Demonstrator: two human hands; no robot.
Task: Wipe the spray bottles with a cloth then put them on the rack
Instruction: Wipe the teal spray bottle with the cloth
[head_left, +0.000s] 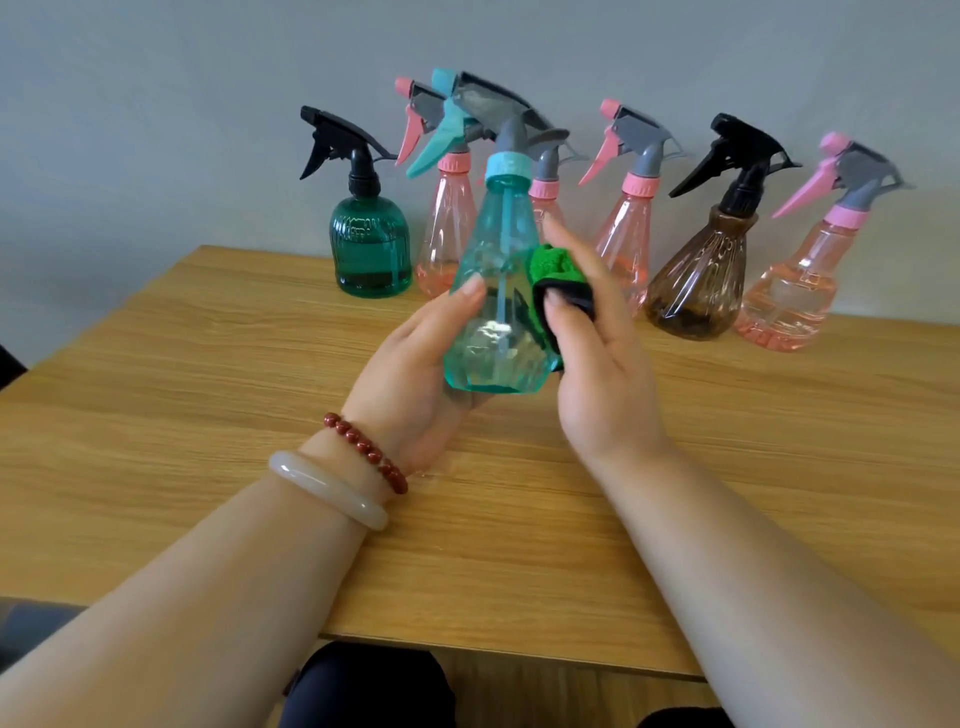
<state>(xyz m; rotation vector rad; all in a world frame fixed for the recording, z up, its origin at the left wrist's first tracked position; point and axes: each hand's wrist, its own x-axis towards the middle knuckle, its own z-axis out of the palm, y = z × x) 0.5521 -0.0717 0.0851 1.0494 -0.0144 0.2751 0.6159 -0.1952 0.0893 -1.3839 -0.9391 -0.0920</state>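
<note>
**Teal bottle in hand, cloth against its side**

The person holds a teal spray bottle (493, 312) up off the desk (208, 389), over its middle. It is nearly upright, with its grey head and teal trigger pointing toward the left. The left hand (415, 374) grips the lower body of the bottle, thumb across the front and the fingers wrapped behind it. The right hand (602, 374) pinches a folded green cloth (553, 270) with a black edge, thumb on the near face and fingers behind. The cloth is touching the right side of the bottle.

On the left wrist sit a red bead bracelet (366, 449) and a pale bangle (327, 488).

Along the far edge of the desk, against the wall, the other bottles stand in a row. At the left end is a dark green bottle (370, 254) with a black trigger. Just beside it is a pink bottle (447, 228), then a second pink bottle (545, 192), mostly hidden behind the held one. A third pink bottle (626, 234) follows. After that comes a brown bottle (701, 280) with a black trigger, and a last pink bottle (789, 296) stands at the right end.
</note>
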